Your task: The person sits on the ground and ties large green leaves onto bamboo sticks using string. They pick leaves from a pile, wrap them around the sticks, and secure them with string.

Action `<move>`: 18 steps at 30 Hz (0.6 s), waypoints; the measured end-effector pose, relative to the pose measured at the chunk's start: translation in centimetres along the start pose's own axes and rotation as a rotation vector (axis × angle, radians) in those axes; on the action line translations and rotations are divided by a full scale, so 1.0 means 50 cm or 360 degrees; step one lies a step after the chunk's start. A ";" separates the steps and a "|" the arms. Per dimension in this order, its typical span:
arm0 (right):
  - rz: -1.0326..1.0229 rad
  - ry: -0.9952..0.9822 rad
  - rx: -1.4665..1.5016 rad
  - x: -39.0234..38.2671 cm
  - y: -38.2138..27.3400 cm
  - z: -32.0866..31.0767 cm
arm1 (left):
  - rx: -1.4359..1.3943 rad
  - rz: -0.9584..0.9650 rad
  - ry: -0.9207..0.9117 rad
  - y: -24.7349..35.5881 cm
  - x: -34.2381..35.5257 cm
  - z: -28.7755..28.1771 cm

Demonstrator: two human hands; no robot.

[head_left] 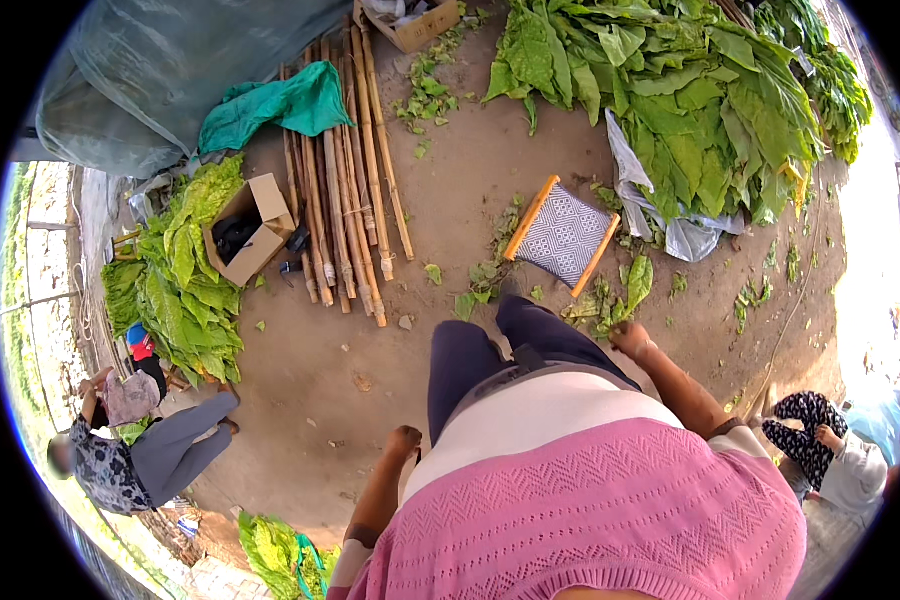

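Note:
My left hand (403,442) hangs beside my hip over bare dirt, its fingers curled in, with nothing visible in them. My right hand (630,338) hangs out to the other side with loosely bent fingers and nothing seen in it, near scattered green leaves (635,285). Beyond my feet stands a low stool (563,232) with a woven patterned seat and wooden rails. A row of long bamboo poles (370,190) lies ahead to the left, beside an open cardboard box (255,255) holding dark items.
Leafy piles (670,100), (185,280) lie right and left on the dirt floor (330,400). A green cloth (260,110) lies by a grey tarp (140,70). One person (180,450) is at the lower left, another (850,465) at the right. More leaves (270,555) lie behind me.

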State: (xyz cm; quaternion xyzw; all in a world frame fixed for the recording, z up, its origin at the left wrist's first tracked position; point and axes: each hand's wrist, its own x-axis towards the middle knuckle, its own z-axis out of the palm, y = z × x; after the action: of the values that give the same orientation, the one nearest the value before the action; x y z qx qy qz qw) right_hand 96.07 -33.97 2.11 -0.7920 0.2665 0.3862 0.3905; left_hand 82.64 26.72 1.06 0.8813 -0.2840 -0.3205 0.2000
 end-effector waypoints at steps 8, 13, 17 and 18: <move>-0.0283 -0.0041 0.0350 0.279 -0.464 -0.082 | -0.0592 -0.0884 0.0323 -0.189 0.063 0.060; 0.0000 -0.0126 -0.0396 0.334 -0.606 -0.153 | -0.1350 -0.1884 0.0225 -0.163 0.493 -0.622; -0.0018 -0.0463 -0.0431 0.367 -0.668 -0.155 | -0.1347 -0.1269 0.0252 -0.263 0.632 -0.777; 0.0082 -0.0544 -0.0350 0.368 -0.705 -0.160 | -0.1234 -0.1119 0.0129 -0.270 0.674 -0.831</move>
State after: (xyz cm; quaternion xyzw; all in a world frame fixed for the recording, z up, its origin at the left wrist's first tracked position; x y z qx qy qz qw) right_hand 135.09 -23.29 4.75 -0.7458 0.1728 0.5517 0.3311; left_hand 137.21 22.87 8.33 0.7963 0.1764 -0.4155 0.4026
